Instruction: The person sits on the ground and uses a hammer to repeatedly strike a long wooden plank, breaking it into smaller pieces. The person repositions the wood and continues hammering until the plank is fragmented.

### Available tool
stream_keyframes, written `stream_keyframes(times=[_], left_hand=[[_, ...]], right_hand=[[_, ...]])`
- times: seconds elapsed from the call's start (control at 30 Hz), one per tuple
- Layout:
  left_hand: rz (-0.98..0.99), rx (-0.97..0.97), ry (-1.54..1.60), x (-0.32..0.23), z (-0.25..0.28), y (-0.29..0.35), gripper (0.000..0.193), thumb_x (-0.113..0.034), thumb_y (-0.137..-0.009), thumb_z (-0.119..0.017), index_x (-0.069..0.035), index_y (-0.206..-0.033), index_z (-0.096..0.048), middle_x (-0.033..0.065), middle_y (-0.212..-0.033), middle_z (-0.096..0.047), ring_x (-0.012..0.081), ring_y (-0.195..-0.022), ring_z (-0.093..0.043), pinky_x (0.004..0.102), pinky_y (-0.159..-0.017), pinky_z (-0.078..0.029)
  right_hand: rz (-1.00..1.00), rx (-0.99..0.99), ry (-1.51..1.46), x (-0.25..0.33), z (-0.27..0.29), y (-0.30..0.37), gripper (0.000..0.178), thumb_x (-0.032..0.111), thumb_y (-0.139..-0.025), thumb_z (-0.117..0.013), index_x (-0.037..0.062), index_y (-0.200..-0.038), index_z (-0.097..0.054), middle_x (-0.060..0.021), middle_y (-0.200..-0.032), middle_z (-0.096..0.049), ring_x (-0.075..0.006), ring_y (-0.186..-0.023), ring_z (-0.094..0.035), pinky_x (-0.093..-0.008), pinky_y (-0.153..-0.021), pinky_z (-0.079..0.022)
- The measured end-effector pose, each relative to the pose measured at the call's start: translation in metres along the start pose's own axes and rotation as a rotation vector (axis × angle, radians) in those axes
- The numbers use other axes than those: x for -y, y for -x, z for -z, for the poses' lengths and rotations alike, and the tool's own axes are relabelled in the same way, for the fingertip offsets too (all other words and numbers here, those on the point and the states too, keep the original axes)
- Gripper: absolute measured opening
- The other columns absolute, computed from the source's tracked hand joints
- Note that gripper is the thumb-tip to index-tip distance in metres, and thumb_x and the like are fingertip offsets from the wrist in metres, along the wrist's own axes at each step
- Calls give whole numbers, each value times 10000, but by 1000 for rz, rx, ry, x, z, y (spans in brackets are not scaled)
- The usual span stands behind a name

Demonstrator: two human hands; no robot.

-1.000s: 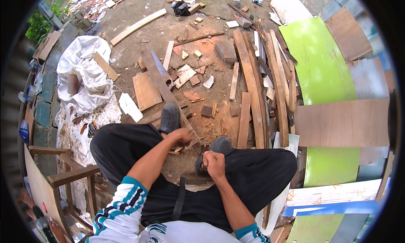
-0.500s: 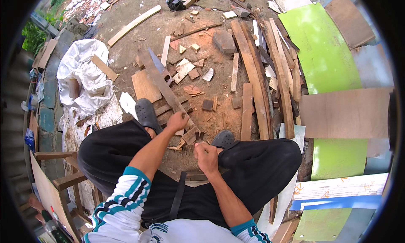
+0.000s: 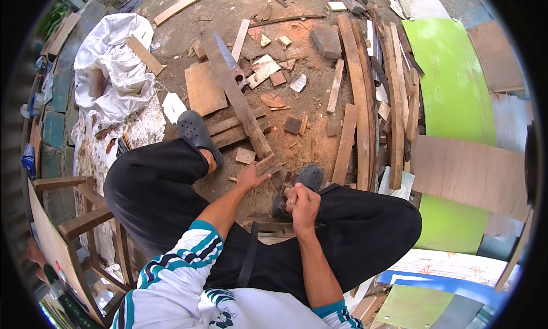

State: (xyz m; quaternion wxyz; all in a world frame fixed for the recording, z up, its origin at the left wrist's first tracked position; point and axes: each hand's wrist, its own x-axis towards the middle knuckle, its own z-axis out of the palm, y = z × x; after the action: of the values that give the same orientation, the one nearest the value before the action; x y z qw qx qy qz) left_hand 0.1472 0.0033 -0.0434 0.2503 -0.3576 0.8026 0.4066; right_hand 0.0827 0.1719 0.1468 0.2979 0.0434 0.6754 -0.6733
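Note:
A long weathered plank (image 3: 244, 112) slants across the ground between my feet, with a short wooden block (image 3: 268, 164) at its near end. My left hand (image 3: 249, 179) is closed around that near end, one finger reaching along the block's edge. Just to the right, my right hand (image 3: 304, 204) grips a hammer (image 3: 287, 182) by its handle; the dark head is blurred and close to the block. Beside the plank's far part lies a handsaw (image 3: 226, 55). A flat wooden board (image 3: 204, 89) rests to the plank's left.
Wood offcuts (image 3: 263, 69) and a stone block (image 3: 326, 41) are scattered ahead. Long timbers (image 3: 359, 100) run along the right, beside green sheets (image 3: 454, 77). A white sack (image 3: 114, 72) stands at left, with a wooden frame (image 3: 88, 215) nearer me.
My left hand has shifted from the plank's side to its near end. My right hand has moved rightward with the hammer, whose head has turned. The whole view has shifted somewhat.

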Motion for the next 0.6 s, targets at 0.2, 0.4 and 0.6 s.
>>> stream_keyframes(times=[0.2,0.4,0.6], left_hand=[[-16,-9,-73,5,0,3,891,-595,-699,-825,20,-1263,-514,226,-1200,-622,393,-1118,-609,474,-944,-504],[-109,268,-267,10,6,23,864,-525,-700,-846,-5,-1310,-522,192,-1165,-665,369,-1101,-631,468,-924,-521],[89,534,-406,41,8,13,922,-583,-774,-741,-6,-1432,-453,190,-1298,-619,354,-1187,-597,472,-950,-500]], right_hand=[[130,-58,-48,12,-13,13,427,116,-989,-498,15,-575,-462,-76,-600,-497,-143,-557,-458,-302,-542,-350],[135,-93,-138,4,5,5,432,106,-980,-498,17,-559,-460,-72,-581,-490,-163,-583,-475,-319,-598,-385],[73,-164,-94,5,-3,4,441,132,-990,-505,21,-565,-464,-67,-589,-500,-150,-591,-471,-314,-598,-380]])
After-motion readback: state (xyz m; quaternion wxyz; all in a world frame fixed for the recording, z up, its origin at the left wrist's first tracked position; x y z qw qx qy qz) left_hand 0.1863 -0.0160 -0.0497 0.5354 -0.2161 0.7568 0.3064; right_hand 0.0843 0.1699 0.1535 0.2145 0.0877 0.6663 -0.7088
